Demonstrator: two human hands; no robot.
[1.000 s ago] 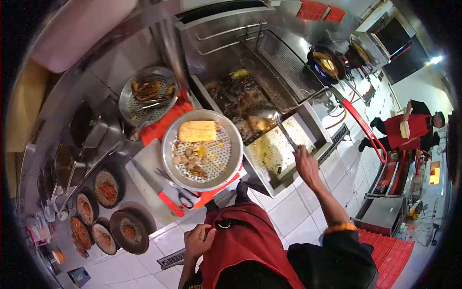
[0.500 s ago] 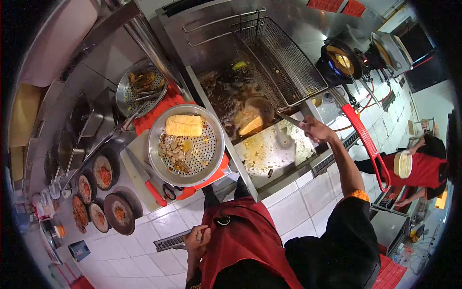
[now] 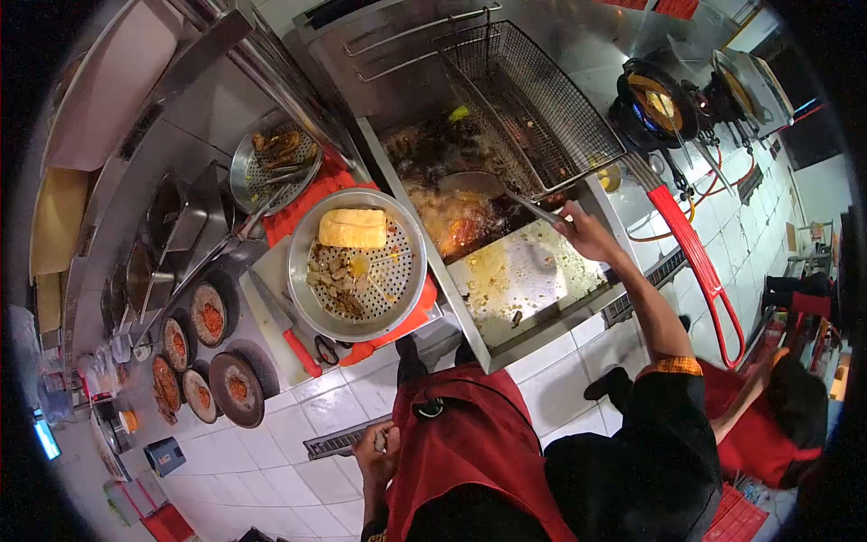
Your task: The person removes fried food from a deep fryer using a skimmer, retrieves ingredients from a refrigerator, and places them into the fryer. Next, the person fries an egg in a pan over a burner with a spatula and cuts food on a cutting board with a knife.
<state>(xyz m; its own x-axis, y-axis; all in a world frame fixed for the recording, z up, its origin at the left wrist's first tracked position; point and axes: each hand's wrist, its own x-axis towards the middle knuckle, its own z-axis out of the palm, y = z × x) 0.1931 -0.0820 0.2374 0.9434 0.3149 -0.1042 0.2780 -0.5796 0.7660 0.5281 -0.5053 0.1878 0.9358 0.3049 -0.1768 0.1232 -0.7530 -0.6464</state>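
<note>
My right hand (image 3: 589, 235) is closed around the handle of a long metal skimmer (image 3: 533, 210). Its round head dips into the bubbling oil (image 3: 420, 149) of the fryer, next to an orange-brown piece of food (image 3: 462, 228) that is partly under the foam. My left hand (image 3: 377, 452) hangs low beside the red apron (image 3: 470, 452), fingers curled in; whether anything is in them is hidden. Left of the fryer sits a perforated steel pan (image 3: 417, 271) with a yellow block of food (image 3: 352, 228) and small pieces of meat (image 3: 336, 280).
A wire fry basket (image 3: 542, 99) with a red handle (image 3: 691, 257) hangs over the fryer. Past it, a wok (image 3: 657, 99) stands on a burner. A knife (image 3: 298, 348), scissors (image 3: 326, 350) and several stone plates (image 3: 237, 388) lie left. Another person (image 3: 768, 415) is at right.
The skimmer head has shifted slightly left in the oil. The food there now shows a darker, redder side amid more foam. The other person has moved lower, and their white container is out of sight.
</note>
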